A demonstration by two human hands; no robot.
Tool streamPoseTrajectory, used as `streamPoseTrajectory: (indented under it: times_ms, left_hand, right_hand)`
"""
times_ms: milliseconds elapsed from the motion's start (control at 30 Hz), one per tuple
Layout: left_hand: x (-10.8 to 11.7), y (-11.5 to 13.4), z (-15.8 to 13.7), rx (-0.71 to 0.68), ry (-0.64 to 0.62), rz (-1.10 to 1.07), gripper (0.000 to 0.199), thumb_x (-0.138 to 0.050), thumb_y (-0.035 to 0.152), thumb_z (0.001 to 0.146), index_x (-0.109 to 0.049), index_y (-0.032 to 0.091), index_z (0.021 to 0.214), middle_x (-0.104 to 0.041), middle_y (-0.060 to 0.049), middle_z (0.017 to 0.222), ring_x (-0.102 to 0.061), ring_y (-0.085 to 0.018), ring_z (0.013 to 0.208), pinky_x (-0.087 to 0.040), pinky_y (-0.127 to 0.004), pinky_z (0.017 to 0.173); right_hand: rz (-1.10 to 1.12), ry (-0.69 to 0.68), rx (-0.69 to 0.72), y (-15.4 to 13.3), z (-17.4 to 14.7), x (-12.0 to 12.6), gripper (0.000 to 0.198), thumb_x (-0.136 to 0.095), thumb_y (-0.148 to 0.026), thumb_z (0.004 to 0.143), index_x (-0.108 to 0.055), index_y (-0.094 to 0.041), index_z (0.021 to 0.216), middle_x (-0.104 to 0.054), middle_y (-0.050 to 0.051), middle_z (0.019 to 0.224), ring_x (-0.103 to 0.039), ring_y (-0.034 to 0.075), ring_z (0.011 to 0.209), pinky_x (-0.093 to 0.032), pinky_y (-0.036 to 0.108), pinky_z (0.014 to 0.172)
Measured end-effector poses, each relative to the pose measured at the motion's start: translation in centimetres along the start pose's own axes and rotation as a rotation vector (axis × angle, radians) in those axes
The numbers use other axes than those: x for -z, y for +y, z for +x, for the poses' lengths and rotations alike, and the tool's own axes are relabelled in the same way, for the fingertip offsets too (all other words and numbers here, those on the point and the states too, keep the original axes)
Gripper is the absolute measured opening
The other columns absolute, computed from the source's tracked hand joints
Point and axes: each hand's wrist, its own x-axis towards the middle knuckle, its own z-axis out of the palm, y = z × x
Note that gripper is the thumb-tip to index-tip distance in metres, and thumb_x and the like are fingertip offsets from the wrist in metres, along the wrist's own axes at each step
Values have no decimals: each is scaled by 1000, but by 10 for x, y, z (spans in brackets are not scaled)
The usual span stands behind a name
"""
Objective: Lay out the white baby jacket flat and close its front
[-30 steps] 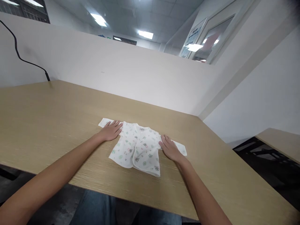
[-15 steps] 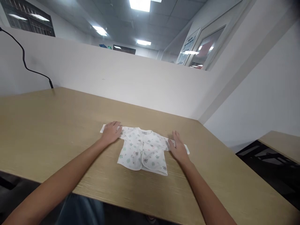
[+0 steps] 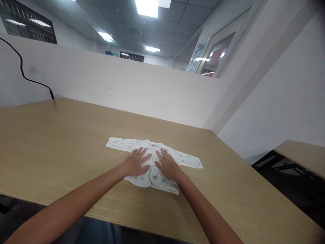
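A small white baby shirt [image 3: 162, 184] with a green and grey animal print lies spread face up, collar away from me, both sleeves stretched out sideways. My left hand [image 3: 137, 162] rests flat on its left front panel, fingers spread. On the right front panel lies my right hand [image 3: 167, 165], also open, with its fingers apart. Between the two hands runs the shirt's front opening. Parts of the chest are hidden under my palms.
The shirt is on a wood-grain table [image 3: 76, 135]. A white partition [image 3: 142, 91] rises along the table's back edge. At the back left a black cable [image 3: 33, 80] hangs down to the table. Another table [image 3: 302, 156] stands to the right.
Both hands have moved inward from the sleeves onto the chest of the shirt. The sleeves now show in full. The camera view has shifted slightly.
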Motion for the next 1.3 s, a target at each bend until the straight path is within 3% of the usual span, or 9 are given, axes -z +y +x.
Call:
streamPoseTrajectory:
  times_ms: [233,367,433,500,600,667,733,933,1300]
  left_hand:
    - [-2,2,1,91,-7,-6,90,-26,73,96,-21,11,160,-17,-18,168,-14,-32,157,-16,-48,127]
    - [-3,1,1,116,-1,-18,92,-24,74,95,-21,9,160,-16,-20,168,-14,-32,157,-17,-47,126]
    - [-3,-1,1,114,-15,-15,90,-23,74,96,-25,9,159,-18,-19,167,-14,-32,156,-17,-46,126]
    - [-4,-3,2,108,-13,-8,88,-22,73,96,-29,11,158,-21,-18,167,-15,-31,157,-17,-46,126]
    - [-5,-5,1,104,4,-7,83,-24,73,96,-31,17,158,-23,-16,167,-16,-31,156,-19,-47,125]
    - [-6,-5,1,106,7,-13,81,-26,72,97,-31,18,158,-23,-15,167,-17,-31,156,-20,-49,125]
    - [-5,-4,1,106,14,-17,80,-27,71,97,-29,20,159,-23,-14,167,-17,-31,156,-20,-49,125]
    - [-2,-3,1,113,-14,-12,82,-25,72,97,-31,18,158,-21,-15,168,-15,-32,157,-18,-48,126]
    - [0,-3,0,98,15,-15,81,-26,72,97,-34,19,157,-23,-15,167,-18,-32,156,-20,-50,125]
  right_hand:
    - [12,-28,-10,-7,-6,8,74,-28,-61,103,-25,-16,162,-9,16,169,-5,33,156,-15,53,126]
    - [92,-43,61,-12,-19,17,70,-30,-61,103,-26,-22,161,-10,10,169,-3,31,157,-15,57,125]
    - [180,-19,138,-17,-27,26,67,-39,-60,102,-34,-24,159,-20,10,168,-14,31,156,-21,55,124]
    - [288,27,232,-24,-33,35,58,-49,-56,99,-49,-24,148,-43,13,157,-37,29,146,-33,50,119]
    - [380,67,345,-38,-39,48,33,-65,-52,92,-68,-22,106,-69,10,114,-60,25,109,-49,41,96]
    - [365,53,401,-46,-40,52,32,-73,-51,85,-64,-20,81,-67,6,89,-58,22,90,-48,36,81]
    - [340,27,455,-52,-41,53,34,-76,-47,81,-58,-20,72,-63,3,77,-54,20,80,-45,34,75]
    - [268,-6,488,-58,-43,49,16,-64,-12,72,-50,-19,69,-59,0,73,-50,16,74,-39,31,74]
    - [368,-33,493,-64,-51,59,17,-55,-7,66,-44,-20,67,-56,-3,69,-45,13,65,-39,29,75]
